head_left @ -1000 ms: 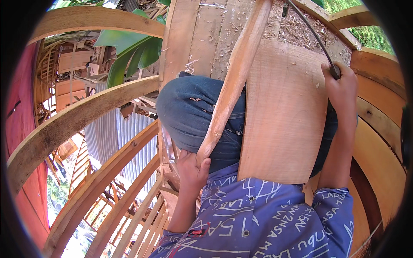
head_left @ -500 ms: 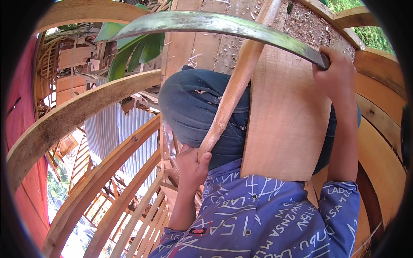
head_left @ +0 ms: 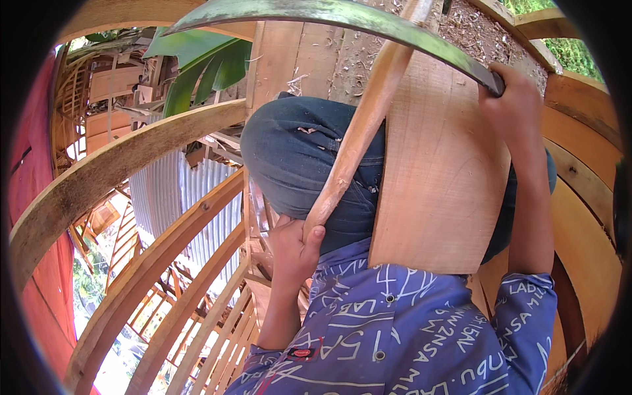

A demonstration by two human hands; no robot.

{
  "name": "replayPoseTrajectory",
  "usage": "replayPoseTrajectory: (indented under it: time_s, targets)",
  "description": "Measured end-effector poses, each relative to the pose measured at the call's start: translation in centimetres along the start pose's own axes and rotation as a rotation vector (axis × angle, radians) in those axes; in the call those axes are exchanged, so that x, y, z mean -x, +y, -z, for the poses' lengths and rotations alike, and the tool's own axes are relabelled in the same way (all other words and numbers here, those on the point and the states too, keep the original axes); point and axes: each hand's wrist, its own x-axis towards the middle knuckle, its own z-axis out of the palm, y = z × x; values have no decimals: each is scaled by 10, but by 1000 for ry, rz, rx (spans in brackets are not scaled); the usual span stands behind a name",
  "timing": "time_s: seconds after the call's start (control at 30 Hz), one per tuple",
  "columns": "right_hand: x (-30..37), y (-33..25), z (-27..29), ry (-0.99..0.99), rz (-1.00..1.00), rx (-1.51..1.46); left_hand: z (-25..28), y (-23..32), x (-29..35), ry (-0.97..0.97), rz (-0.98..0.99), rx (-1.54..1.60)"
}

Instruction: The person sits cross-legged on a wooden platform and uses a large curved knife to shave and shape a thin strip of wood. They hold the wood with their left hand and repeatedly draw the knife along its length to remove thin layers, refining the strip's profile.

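Note:
My left hand (head_left: 294,251) is closed around the near end of a long, pale wooden stick (head_left: 349,161), which slants away to the upper right. In my right hand (head_left: 517,105) is the dark end of a long curved blade (head_left: 368,20), gripped with the fingers wrapped round it. The blade lies crosswise over the far part of the stick, its tip pointing left. Beneath, a smooth wide wooden board (head_left: 441,191) rests across my lap, its near end against my blue shirt. The stick passes over my bent knee, left of the board.
Wood shavings (head_left: 474,33) litter the plank floor (head_left: 283,62) ahead. Curved wooden rails (head_left: 131,148) run along the left, with corrugated metal sheets (head_left: 207,197) and a green leaf (head_left: 204,72) beyond. Wooden panels (head_left: 582,210) rise close on the right.
The blade has moved farther from me along the stick, its tip end most. My right hand keeps its grip and has shifted only slightly; my left hand and the stick have barely moved.

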Motion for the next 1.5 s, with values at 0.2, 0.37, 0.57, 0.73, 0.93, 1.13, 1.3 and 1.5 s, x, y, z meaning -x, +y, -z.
replayPoseTrajectory:
  time_s: [0.2, 0.37, 0.57, 0.73, 0.93, 1.13, 1.3, 1.5]
  targets:
    - [18, -35, 12, -167, 89, -13, -1, -10, 2, -23, 7, 4]
    - [11, -31, 6, -157, 152, 8, 2, -5, 3, -26, 30, -13]
    - [5, 5, -3, -74, -44, 64, -1, 1, 0, -14, 30, -71]
    - [22, -37, 3, -200, 111, -32, 4, -4, -1, -37, 37, -27]
    - [-5, 24, -16, -62, -124, 31, 4, 7, -3, -39, 59, -44]
    - [6, -26, 12, -220, 35, 25, 1, -6, -2, -13, -11, -48]
    - [1, -21, 4, -192, 100, 98, 4, -5, 2, -24, 35, -27]
    - [-4, 16, 7, -51, -122, 171, 4, -2, -2, -48, 32, -78]
